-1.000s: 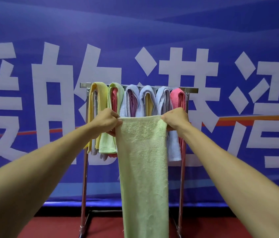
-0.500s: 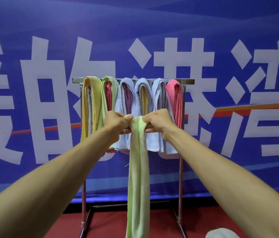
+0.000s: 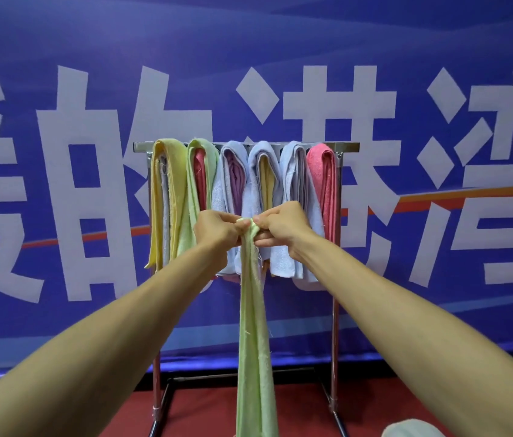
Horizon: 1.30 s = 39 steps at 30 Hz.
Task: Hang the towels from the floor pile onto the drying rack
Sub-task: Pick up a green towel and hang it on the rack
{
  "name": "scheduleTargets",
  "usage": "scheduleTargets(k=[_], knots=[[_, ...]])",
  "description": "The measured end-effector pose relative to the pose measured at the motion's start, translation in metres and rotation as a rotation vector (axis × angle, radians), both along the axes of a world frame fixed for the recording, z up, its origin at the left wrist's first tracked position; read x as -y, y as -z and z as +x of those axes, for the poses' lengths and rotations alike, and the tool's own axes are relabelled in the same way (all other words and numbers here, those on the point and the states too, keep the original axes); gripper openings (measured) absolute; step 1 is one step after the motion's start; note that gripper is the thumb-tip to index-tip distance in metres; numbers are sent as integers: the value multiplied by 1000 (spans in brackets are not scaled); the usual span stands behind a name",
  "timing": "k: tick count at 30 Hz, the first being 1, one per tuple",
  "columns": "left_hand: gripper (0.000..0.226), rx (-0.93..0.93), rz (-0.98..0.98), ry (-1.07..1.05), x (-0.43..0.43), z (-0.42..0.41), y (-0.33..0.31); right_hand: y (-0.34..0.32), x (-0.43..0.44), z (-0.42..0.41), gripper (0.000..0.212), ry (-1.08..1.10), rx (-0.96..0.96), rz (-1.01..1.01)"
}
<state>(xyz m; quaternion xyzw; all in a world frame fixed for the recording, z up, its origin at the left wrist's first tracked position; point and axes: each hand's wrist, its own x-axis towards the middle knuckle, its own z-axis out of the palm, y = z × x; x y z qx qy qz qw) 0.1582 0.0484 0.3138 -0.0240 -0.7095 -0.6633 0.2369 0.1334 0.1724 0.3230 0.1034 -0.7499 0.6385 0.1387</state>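
Your single head camera looks straight ahead from arm's reach at the drying rack (image 3: 245, 147) against the blue banner (image 3: 248, 52), floor (image 3: 375, 405) barely showing below.

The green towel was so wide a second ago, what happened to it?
The left hand and right hand came together, folding the green towel from a wide sheet into a narrow hanging strip. Both hands still pinch its top edge. The drying rack and the towels already on it stayed as they were.
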Motion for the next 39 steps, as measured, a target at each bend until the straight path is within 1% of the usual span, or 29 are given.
scheduleTargets(k=[2, 5, 8, 11, 13, 16, 19, 21, 23, 26, 27, 30, 31, 33, 35, 37, 39], knots=[[8, -15, 10, 3, -2, 0, 1, 1, 0, -2, 13, -1, -7, 8], [39, -27, 16, 2, -2, 1, 0, 3, 0, -2, 12, -10, 5, 5], [60, -35, -79, 0, -1, 4, 1, 2, 1, 1, 22, -37, 15, -31], [66, -16, -132, 26, 0, 8, 1, 0, 2, 5, 32, -45, -10, -30], [68, -2, -147, 32, 0, 9, 1, -2, 1, 6, 32, -25, -27, -5], [72, 1, -172, 63, 3, 13, 1, -7, 0, 8, 28, -4, -37, 29], [77, -3, -193, 116, 6, 14, 3, -10, -1, 10, 20, 0, -35, 34], [79, -9, -201, 146, 11, 12, 4, -11, -2, 9, 14, 16, -45, 103], [76, -17, -215, 169, 17, 9, 5, -11, -3, 8, 4, 43, -65, 171], [63, -75, -279, 178, 25, 6, 7, -10, -3, 8, 7, 49, -82, 216], [59, -120, -353, 147, 27, 4, 8, -9, -2, 8, 7, 57, -84, 230], [43, -253, -721, 20, 32, 1, 9, -10, 0, 6, 25, 108, -116, 289], [40, -274, -774, 10, 33, -1, 10, -10, 0, 6, 29, 118, -130, 306], [35, -278, -762, 10, 35, -3, 12, -10, -1, 7, 34, 116, -138, 340], [31, -263, -751, 6, 37, -4, 12, -8, -2, 7, 32, 106, -132, 358], [27, -243, -801, 8, 40, -7, 11, -5, -6, 4, 24, 86, -135, 353], [22, -228, -866, 47, 41, -6, 8, -5, -9, 6, 24, 46, -142, 331]])
